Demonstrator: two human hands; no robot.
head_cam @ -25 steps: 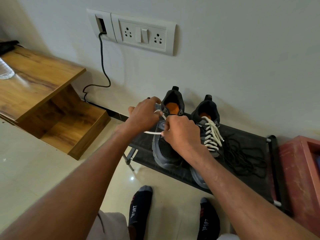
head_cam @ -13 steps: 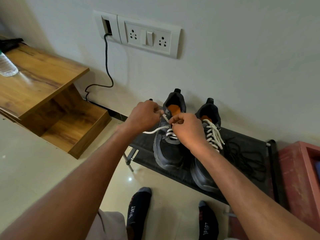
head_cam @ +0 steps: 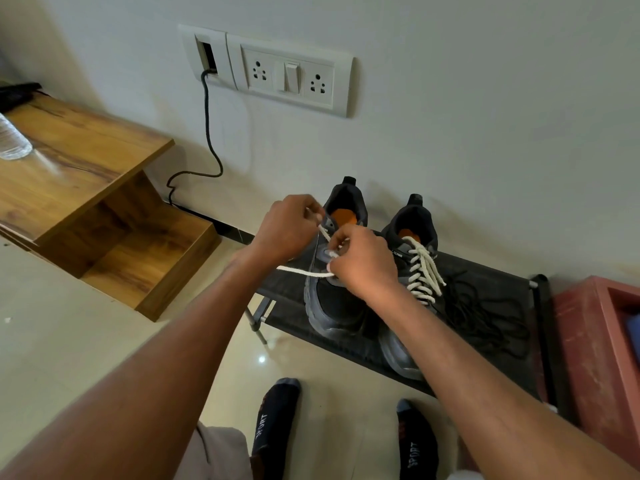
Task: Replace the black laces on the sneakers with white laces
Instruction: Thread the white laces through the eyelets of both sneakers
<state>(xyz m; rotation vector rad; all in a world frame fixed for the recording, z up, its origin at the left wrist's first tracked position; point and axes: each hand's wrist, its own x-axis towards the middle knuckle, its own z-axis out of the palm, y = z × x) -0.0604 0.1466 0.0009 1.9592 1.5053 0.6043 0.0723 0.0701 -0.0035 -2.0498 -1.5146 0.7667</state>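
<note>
Two dark grey sneakers stand side by side on a low black rack [head_cam: 512, 344] against the wall. The right sneaker [head_cam: 414, 244] is fully laced in white [head_cam: 424, 268]. Over the left sneaker [head_cam: 336, 313], both hands work a white lace [head_cam: 304, 271]. My left hand [head_cam: 285, 228] pinches one end of it near the shoe's collar. My right hand [head_cam: 363, 265] pinches the lace above the tongue and hides most of the eyelets. A loose stretch trails left from under my right hand. The removed black laces [head_cam: 485, 313] lie in a heap on the rack, right of the shoes.
A wooden shelf unit [head_cam: 86, 202] stands at the left with a plastic bottle [head_cam: 12, 142] on top. A black cable [head_cam: 207, 133] hangs from the wall socket plate [head_cam: 287, 76]. A red box [head_cam: 595, 348] sits right of the rack. My socked feet [head_cam: 277, 414] stand on the tiled floor.
The hands shifted slightly; my right hand moved back down the tongue, covering the crossed lace rows seen half a second ago. The loose lace end still trails left.
</note>
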